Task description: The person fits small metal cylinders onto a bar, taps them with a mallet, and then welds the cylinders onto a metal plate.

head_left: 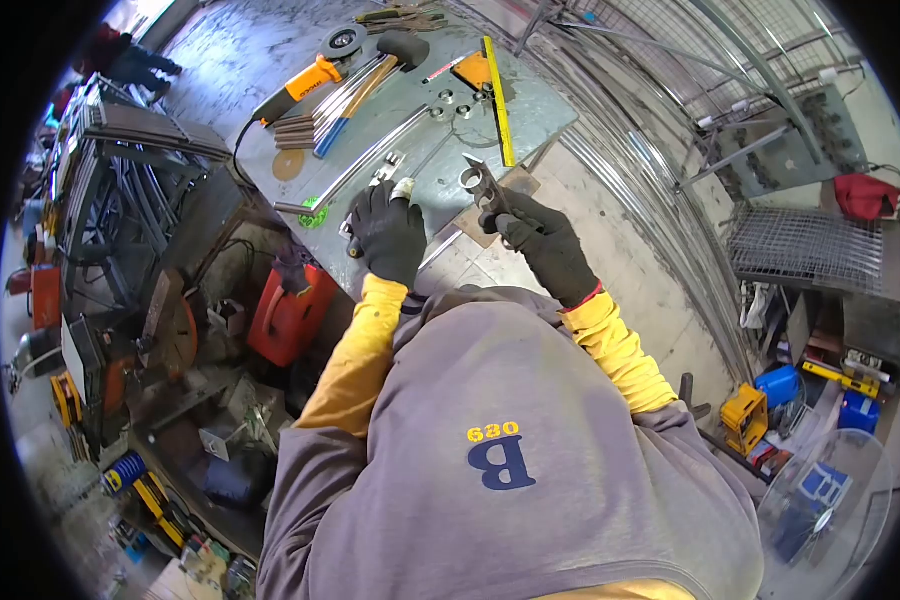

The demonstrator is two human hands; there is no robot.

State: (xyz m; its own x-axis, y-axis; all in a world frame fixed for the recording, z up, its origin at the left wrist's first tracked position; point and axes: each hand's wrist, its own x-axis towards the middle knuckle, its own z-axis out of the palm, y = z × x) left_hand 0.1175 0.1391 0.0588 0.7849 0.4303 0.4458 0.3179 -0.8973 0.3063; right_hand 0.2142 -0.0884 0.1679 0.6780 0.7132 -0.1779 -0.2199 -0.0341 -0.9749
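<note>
My right hand point(545, 245), in a dark glove, is closed around a dark pair of pliers point(490, 192). At the jaws of the pliers sits a short metal ring point(470, 179). My left hand point(390, 235), gloved too, lies palm down at the table's near edge with its fingers stretched forward; one fingertip looks white. Small shiny metal pieces point(387, 167) lie just beyond those fingers. Something metallic with a dark and orange end point(355, 247) shows partly from under the left hand. Several more metal rings point(447, 97) stand farther back on the grey table point(540, 105).
On the table lie an angle grinder point(305, 82), a mallet point(402, 48), metal rods point(390, 145), a yellow ruler point(499, 100) and a marker point(442, 69). Long metal bars point(650, 210) run along the floor at right. A red case point(292, 315) stands below left.
</note>
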